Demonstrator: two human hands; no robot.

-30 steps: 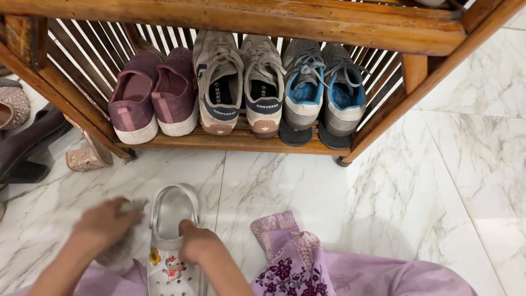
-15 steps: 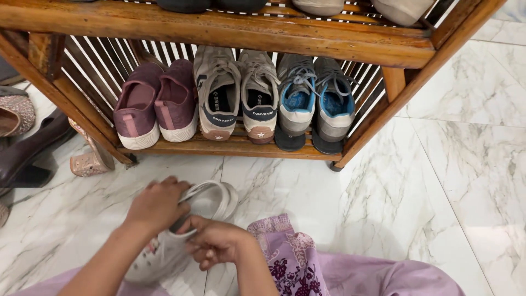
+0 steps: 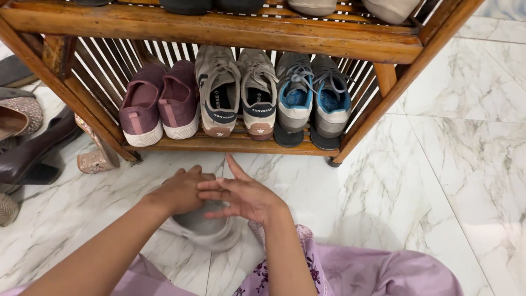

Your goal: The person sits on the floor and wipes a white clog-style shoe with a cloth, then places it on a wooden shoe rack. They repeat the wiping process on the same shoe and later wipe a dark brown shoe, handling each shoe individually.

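Wooden shoe rack (image 3: 230, 33) stands on marble floor (image 3: 438, 164), three pairs on the bottom shelf. White clog (image 3: 200, 227) lies on floor before it. Left hand (image 3: 178, 192) presses on clog, fingers curled. Right hand (image 3: 244, 194) beside, fingers spread, empty.

No packages, signs or screens are seen. Labels are found only on the pair of beige sneakers (image 3: 239, 90) on the lower shelf (image 3: 230, 144) of the wooden shoe rack: a dark navy band with light lettering is set across each heel collar, a printed dark insole is shown inside each shoe, and a small star mark is carried on each brownish heel patch.
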